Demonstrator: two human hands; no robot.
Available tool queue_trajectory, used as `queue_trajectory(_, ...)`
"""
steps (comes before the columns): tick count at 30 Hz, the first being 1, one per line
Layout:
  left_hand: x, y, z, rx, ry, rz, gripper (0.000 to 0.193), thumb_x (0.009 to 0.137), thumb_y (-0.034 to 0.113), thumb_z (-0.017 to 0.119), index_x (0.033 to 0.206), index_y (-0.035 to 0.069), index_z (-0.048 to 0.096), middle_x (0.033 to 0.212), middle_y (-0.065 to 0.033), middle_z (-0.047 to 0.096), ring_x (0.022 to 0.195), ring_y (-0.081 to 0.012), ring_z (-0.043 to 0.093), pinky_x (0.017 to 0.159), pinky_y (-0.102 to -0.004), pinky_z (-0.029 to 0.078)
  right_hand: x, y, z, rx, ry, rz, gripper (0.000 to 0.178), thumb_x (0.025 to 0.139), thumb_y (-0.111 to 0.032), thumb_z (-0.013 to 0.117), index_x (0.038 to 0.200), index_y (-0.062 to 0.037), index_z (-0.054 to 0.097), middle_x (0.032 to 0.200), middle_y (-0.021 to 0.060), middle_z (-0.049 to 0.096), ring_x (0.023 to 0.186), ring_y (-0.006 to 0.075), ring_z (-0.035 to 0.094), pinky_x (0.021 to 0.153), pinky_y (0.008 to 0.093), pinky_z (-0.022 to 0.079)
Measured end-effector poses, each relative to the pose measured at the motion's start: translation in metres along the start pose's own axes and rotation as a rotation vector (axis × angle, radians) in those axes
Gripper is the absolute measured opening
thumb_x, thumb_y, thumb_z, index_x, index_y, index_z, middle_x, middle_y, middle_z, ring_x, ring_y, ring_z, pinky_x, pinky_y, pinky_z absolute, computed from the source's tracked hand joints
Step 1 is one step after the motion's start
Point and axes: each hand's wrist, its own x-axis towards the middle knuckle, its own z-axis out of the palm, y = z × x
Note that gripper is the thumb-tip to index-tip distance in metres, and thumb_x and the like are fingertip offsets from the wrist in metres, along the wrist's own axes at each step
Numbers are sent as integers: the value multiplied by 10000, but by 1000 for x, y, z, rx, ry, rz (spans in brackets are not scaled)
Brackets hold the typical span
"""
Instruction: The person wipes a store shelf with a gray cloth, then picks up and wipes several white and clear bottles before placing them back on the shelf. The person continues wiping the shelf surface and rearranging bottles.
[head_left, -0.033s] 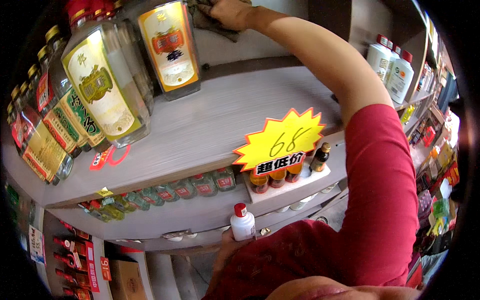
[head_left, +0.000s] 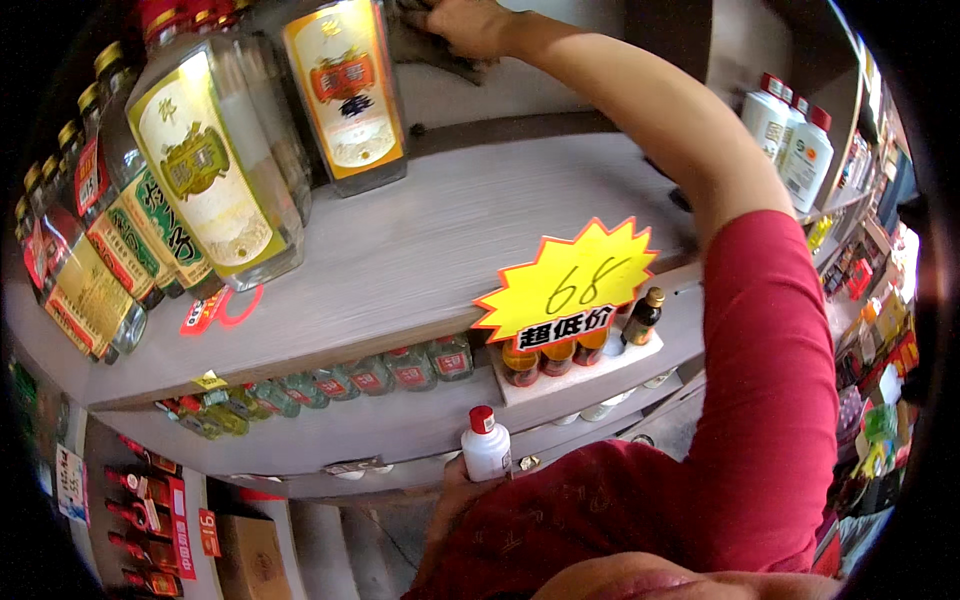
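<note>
My two hands are well apart. My right hand point(head_left: 468, 25) is up at the top centre of the frame, fingers over a dark cloth point(head_left: 440, 58) against the back panel point(head_left: 565, 75) of the shelf; I can't tell whether they are closed around it or only pressing it. Just left of the cloth stands a clear square bottle with an orange-edged label point(head_left: 350, 95), and the big bottle with a yellow-green label point(head_left: 205, 170) is in the upper left. My left hand point(head_left: 458, 485), low in the centre, is clamped around a white bottle with a red cap point(head_left: 487, 456), held upright. Above it, a yellow starburst sign point(head_left: 565, 283) hangs in front of amber bottles point(head_left: 557, 358), beside a small dark bottle point(head_left: 643, 320). More white bottles point(head_left: 806, 160) stand at the upper right.
</note>
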Motion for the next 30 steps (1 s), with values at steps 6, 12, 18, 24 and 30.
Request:
queue_trajectory(6, -5, 5, 9, 115, 94, 4, 444, 670, 172, 795, 1038, 21, 596, 962, -62, 655, 862, -148, 617, 778, -313, 492, -13, -76, -1, 444, -653, -52, 442, 699, 38, 491, 1121, -48, 589, 1093, 197, 556, 1102, 299, 516, 941, 375, 426)
queue_trajectory(12, -4, 6, 8, -122, 3, 20, 431, 676, 124, 780, 1051, 26, 592, 966, -58, 649, 858, -151, 617, 779, -319, 500, 4, -69, -53, 808, -823, 196, 471, 643, 39, 412, 1081, 5, 582, 971, 160, 602, 924, 258, 563, 831, 335, 463)
queue_trajectory(18, -9, 24, 10, -176, 44, -55, 471, 664, 87, 777, 1079, 5, 570, 985, -72, 640, 857, -157, 619, 775, -308, 506, -13, -6, -70, 981, -776, 327, 382, 636, 30, 439, 957, 21, 646, 882, 141, 632, 815, 206, 579, 764, 305, 464)
queue_trajectory(24, -14, 40, 13, -247, 54, -161, 479, 656, 73, 764, 1086, 1, 567, 978, -83, 641, 857, -168, 624, 769, -323, 516, -19, -23, -86, 1030, -854, 314, 530, 609, 7, 407, 1094, -5, 620, 1085, 173, 582, 932, 235, 556, 812, 308, 440)
queue_trajectory(30, -9, 12, 5, -301, -11, -43, 480, 651, 87, 760, 1079, -8, 564, 961, -93, 643, 850, -167, 624, 766, -326, 515, -35, -53, -13, 801, -892, 264, 536, 670, -34, 422, 1191, -5, 547, 1144, 192, 576, 1019, 270, 537, 891, 319, 412)
